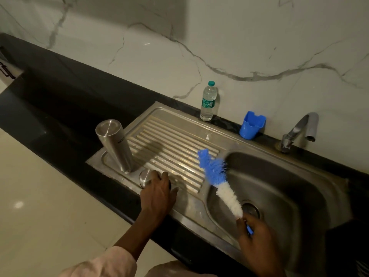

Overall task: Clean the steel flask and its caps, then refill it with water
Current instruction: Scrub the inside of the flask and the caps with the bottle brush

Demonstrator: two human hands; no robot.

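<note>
A tall brushed-steel cylindrical flask (115, 145) stands inverted, flat base up, at the nine o'clock end of the ribbed stainless drainboard (175, 154), its dark lettering upside down and hard to read. Just beside it at five o'clock sits a small round steel cap (146, 177), which the left hand (157, 193) covers with curled fingers, hiding most of it. The right hand (257, 239) grips the blue handle of a bottle brush (218, 181), only a sliver of handle showing; its fluffy bristles, white near the hand and blue toward the tip, tilt over the edge of the smooth steel sink basin (279, 186). On the black stone bench (65, 108), toward twelve o'clock, stand a clear plastic water bottle with a green cap (208, 101) and a blue plastic holder (252, 124); a curved metal tap (299, 131) is at two o'clock.
</note>
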